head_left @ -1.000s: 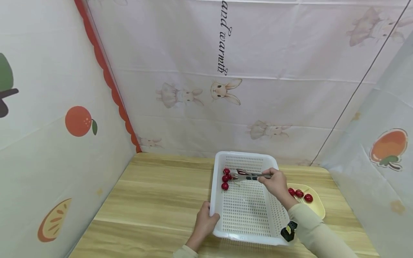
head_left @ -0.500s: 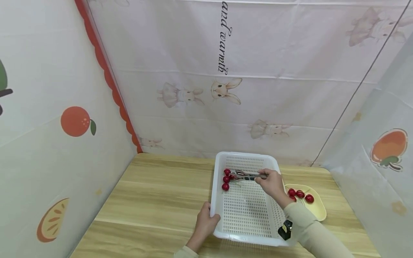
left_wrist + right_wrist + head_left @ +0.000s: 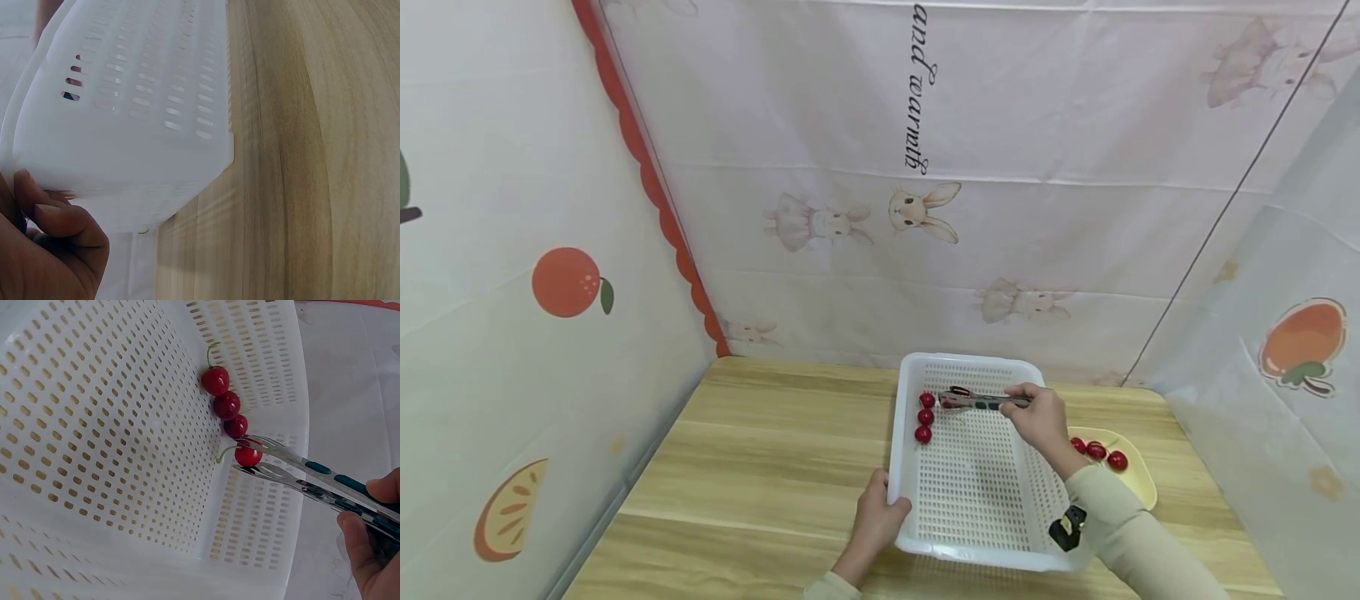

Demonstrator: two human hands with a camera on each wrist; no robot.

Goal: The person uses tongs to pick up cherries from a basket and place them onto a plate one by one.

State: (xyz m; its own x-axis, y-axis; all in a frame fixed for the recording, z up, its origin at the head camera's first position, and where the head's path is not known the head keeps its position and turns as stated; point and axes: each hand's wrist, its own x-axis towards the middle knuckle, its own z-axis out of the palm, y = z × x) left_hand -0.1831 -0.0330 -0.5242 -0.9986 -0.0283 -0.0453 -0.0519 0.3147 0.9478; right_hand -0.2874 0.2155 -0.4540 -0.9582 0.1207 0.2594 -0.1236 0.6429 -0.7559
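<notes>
My left hand [image 3: 878,514] grips the near left rim of a white perforated plastic basket [image 3: 977,492]; in the left wrist view its fingers curl at the basket's edge. In my right hand [image 3: 1039,419] I hold metal tongs [image 3: 981,402] with dark teal grip patches, reaching inside the basket. Between the tong tips sits a red cherry [image 3: 249,454] with a green stem, clearest in the right wrist view. Three other cherries [image 3: 925,417] lie in a row along the basket's left wall, close to the held one.
A pale yellow plate [image 3: 1138,487] with several cherries [image 3: 1096,451] stands to the right of the basket, partly behind my right arm. A black device [image 3: 1067,528] is on my right wrist. The wooden table [image 3: 760,450] meets cloth-covered walls behind and at the sides.
The tongs have shifted slightly back and right, with the cherry at their tips, away from the row. My left hand stays on the rim.
</notes>
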